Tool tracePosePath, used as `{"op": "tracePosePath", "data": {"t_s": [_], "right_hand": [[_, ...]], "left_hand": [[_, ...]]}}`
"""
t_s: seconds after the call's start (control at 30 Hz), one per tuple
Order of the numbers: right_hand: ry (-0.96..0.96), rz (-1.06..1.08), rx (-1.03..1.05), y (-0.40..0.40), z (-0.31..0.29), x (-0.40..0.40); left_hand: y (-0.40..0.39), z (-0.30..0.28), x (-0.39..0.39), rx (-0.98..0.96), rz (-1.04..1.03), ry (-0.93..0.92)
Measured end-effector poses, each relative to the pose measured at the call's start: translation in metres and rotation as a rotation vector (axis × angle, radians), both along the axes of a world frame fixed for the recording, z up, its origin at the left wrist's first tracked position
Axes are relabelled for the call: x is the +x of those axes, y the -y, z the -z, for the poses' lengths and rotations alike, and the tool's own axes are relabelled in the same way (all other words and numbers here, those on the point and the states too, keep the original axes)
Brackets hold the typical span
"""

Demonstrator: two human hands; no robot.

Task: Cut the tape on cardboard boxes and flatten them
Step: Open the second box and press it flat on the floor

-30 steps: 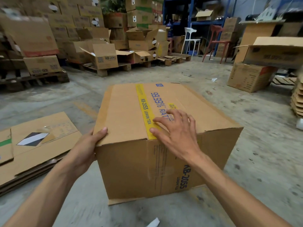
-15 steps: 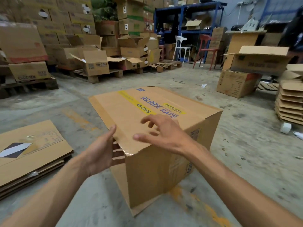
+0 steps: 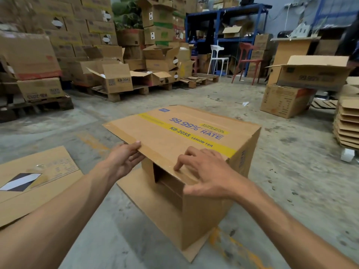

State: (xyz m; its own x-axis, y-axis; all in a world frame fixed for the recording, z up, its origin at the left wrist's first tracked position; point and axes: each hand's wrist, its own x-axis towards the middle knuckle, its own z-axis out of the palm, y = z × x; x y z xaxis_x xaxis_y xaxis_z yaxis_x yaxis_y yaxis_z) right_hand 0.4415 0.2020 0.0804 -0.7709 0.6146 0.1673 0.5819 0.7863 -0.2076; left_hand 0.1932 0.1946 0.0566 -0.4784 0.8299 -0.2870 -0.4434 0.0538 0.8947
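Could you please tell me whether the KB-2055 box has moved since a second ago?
Yes. The box has turned: against the flattened cardboard lying left, a corner now faces the person instead of a flat side.

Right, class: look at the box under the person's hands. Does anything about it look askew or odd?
Yes. The box is no longer square: its printed top panel juts out past the near wall, leaving a dark gap beneath. The left hand grips that overhanging edge; the right hand presses on top.
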Motion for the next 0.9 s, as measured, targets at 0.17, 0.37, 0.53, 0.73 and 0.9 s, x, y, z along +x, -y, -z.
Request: {"op": "tracePosePath", "data": {"t_s": [0.17, 0.37, 0.53, 0.73, 0.9], "right_hand": [[-0.064, 0.351, 0.168, -0.032, 0.011, 0.033], [-0.376, 0.578, 0.237, -0.073, 0.040, 0.057], [-0.460, 0.719, 0.283, -0.072, 0.046, 0.037], [-1.015, 0.534, -0.421, 0.012, 0.063, -0.031], [-0.922, 0.455, -0.917, 0.032, 0.070, -0.067]], "left_hand": [[-0.004, 0.003, 0.046, 0.026, 0.029, 0.140], [0.003, 0.001, 0.055, 0.083, -0.111, 0.298], [0.013, 0.009, 0.023, 0.079, -0.252, 0.240], [0.018, 0.002, 0.033, 0.037, -0.209, 0.235], [0.036, 0.006, 0.014, 0.010, -0.203, 0.177]]}}
